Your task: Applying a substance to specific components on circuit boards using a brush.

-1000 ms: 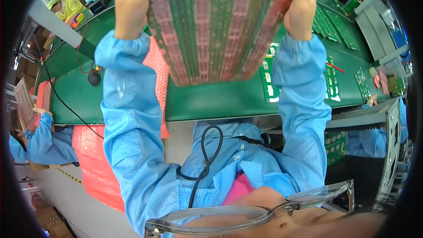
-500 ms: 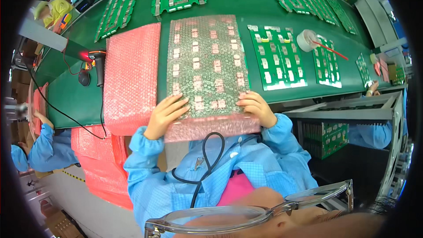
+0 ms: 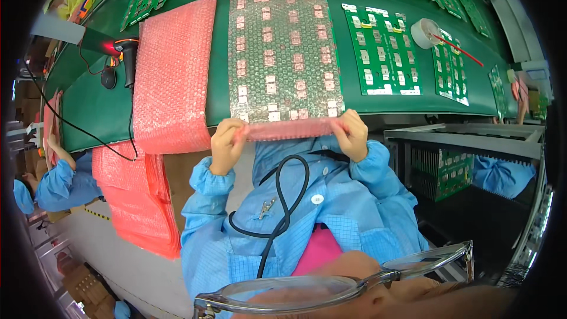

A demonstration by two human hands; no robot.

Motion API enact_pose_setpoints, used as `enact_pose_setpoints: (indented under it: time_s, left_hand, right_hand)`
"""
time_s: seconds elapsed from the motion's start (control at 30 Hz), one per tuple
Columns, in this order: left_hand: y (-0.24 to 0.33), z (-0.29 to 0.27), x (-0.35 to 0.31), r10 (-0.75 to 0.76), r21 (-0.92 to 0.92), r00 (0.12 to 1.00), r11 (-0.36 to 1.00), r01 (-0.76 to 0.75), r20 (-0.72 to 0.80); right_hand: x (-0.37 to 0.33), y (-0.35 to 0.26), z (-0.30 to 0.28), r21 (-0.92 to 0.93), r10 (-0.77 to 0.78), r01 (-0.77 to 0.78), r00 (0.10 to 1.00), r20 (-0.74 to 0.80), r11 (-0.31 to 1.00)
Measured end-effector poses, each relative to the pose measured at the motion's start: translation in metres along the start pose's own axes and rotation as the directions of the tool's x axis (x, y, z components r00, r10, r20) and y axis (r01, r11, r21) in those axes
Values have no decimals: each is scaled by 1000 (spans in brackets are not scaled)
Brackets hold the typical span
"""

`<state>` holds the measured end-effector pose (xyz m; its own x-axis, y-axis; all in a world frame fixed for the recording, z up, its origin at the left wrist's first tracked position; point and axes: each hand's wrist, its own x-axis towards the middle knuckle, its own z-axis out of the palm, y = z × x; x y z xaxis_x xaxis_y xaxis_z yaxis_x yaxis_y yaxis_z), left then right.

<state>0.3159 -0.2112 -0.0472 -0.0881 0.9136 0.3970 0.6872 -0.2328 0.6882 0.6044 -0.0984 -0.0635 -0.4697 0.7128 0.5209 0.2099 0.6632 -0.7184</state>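
Observation:
A green circuit board lies on the bench inside a pinkish, see-through bubble-wrap bag (image 3: 284, 53). The bag's near end, a pink flap, reaches over the bench edge towards my body. My left hand (image 3: 228, 143) pinches the left corner of that flap, thumb against fingers. At the right corner my right hand (image 3: 351, 134) grips the same flap with curled fingers. To the left of the bag, a stack of pink bubble-wrap bags (image 3: 174, 71) lies on the bench. Bare circuit boards (image 3: 383, 53) with pale square parts lie to the right.
A white tub (image 3: 425, 33) with a red stick stands among the right-hand boards. A barcode scanner (image 3: 127, 62) and its cable are at the left. More pink bags (image 3: 139, 201) hang below the edge. A rack (image 3: 440, 177) holds upright boards. Co-workers sit at both sides.
Both hands have gone from lying flat on the bag to pinching its near corners. The flap now looks narrower, folded up at the near end. The view has shifted slightly.

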Motion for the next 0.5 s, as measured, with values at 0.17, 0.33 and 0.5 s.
enact_pose_setpoints:
  time_s: [0.17,0.33,0.5]
  left_hand:
    - [14,20,10,-74,243,945,957,157,-319]
    - [11,4,18,469,139,871,862,-488,149]
    - [4,-10,25,372,39,856,910,-412,357]
  right_hand:
    - [5,-12,22,-301,156,-240,947,-279,923]
    - [7,-5,9,-386,215,-288,951,-223,877]
    - [17,78,-85,-657,95,-548,800,-593,518]
